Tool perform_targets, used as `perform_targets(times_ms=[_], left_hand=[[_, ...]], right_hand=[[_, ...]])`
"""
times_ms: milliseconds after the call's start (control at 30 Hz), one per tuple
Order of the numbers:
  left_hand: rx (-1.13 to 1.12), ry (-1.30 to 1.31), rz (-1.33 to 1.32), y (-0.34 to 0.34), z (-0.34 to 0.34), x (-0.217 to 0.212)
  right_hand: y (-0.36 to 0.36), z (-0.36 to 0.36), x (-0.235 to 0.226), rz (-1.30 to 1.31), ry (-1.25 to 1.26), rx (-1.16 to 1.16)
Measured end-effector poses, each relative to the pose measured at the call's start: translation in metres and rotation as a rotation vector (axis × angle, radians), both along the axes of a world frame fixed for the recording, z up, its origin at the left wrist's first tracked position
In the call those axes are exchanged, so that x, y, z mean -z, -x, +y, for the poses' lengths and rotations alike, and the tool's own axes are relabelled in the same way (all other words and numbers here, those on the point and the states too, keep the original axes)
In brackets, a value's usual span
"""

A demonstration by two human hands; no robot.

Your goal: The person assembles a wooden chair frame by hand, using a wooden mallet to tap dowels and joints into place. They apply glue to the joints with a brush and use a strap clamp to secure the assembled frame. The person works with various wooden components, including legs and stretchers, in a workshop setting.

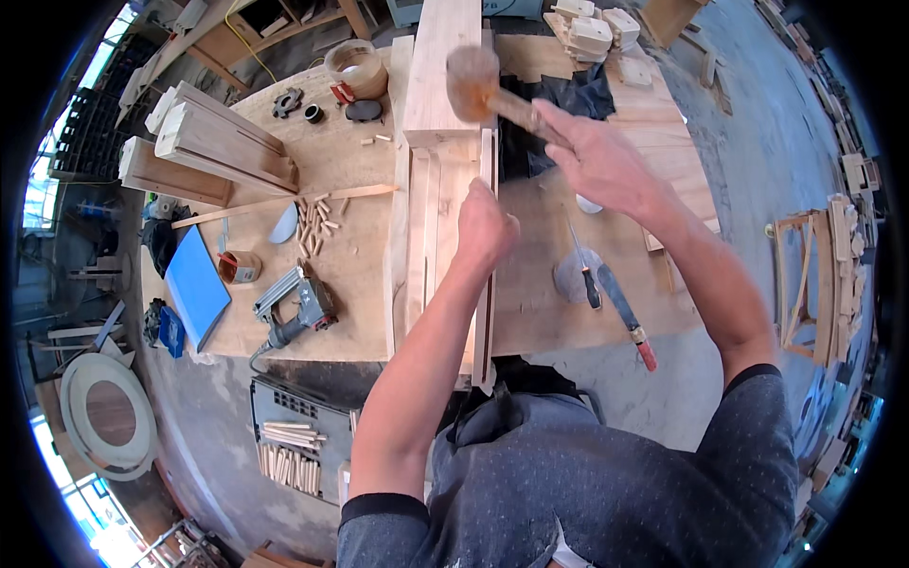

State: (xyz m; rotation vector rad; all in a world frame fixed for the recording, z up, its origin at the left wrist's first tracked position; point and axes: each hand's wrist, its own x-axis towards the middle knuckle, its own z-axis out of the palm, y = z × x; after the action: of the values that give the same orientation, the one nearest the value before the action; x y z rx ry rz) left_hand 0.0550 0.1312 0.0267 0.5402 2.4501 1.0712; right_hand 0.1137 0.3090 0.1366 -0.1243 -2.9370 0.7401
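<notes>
Wooden mallet (473, 83) gripped by its handle in right hand (597, 156), fingers wrapped tight, head raised over upright frame piece (488, 256) on workbench (360, 265), left hand (485, 227) closed around that piece, dowel pins (314, 227) scattered nearby, nail gun (295, 310) left of frame.

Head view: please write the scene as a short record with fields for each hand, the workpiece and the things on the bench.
right hand: grip shut on mallet, raised over the frame
left hand: closed on the frame's right rail
frame: wooden, lying on the bench
left of frame: dowels, nail gun, blue board
right of frame: chisel, screwdriver
</notes>
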Motion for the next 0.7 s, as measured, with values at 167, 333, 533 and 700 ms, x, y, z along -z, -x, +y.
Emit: perform_targets(times_ms=[167,333,533,700], left_hand=[[0.011,0.019,0.014,-0.001,0.001,-0.001],[0.019,0.057,0.014,-0.005,-0.001,-0.001],[0.001,0.035,-0.051,-0.001,0.000,-0.012],[-0.023,-0.021,-0.079,0.003,-0.006,-0.013]], right_hand=[[-0.002,-0.001,0.000,-0.306,-0.110,0.043],[-0.003,-0.001,-0.007,0.042,-0.017,-0.015],[-0.006,0.008,0.015,-0.159,-0.023,-0.012],[-0.007,0.008,0.012,-0.102,-0.030,0.038]])
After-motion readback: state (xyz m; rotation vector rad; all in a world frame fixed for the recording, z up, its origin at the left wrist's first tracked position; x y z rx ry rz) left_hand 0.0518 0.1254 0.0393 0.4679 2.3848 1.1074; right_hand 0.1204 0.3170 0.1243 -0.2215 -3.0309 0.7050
